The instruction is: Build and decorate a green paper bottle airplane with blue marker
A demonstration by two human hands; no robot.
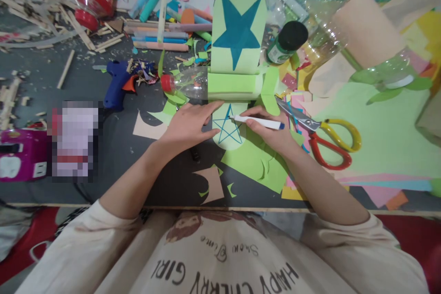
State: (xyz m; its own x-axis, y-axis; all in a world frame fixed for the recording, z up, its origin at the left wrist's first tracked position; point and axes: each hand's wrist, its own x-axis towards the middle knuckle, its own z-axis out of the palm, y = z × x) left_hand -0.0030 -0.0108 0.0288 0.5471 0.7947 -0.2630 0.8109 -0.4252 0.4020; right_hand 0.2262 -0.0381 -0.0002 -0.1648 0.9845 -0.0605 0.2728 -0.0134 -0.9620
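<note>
My right hand [272, 129] is closed around a white marker [260, 121] with a blue end, its tip on a pale green paper strip [231, 146]. A five-pointed star outline [227, 131] in blue lines is drawn there. Fingers spread, my left hand [193, 124] lies on the strip's left edge. Above, green paper wraps a clear plastic bottle [193, 82] with a red cap. Beyond the bottle stretches a rounded pale green paper piece [220, 62] bearing a filled blue star [237, 27].
Scissors [317, 131] with red and yellow handles lie right of my right hand. A blue glue gun [117, 82] sits at left. A dark-capped jar [287, 41] stands behind. Markers [158, 39], wood sticks [65, 69] and paper scraps [210, 183] are scattered about.
</note>
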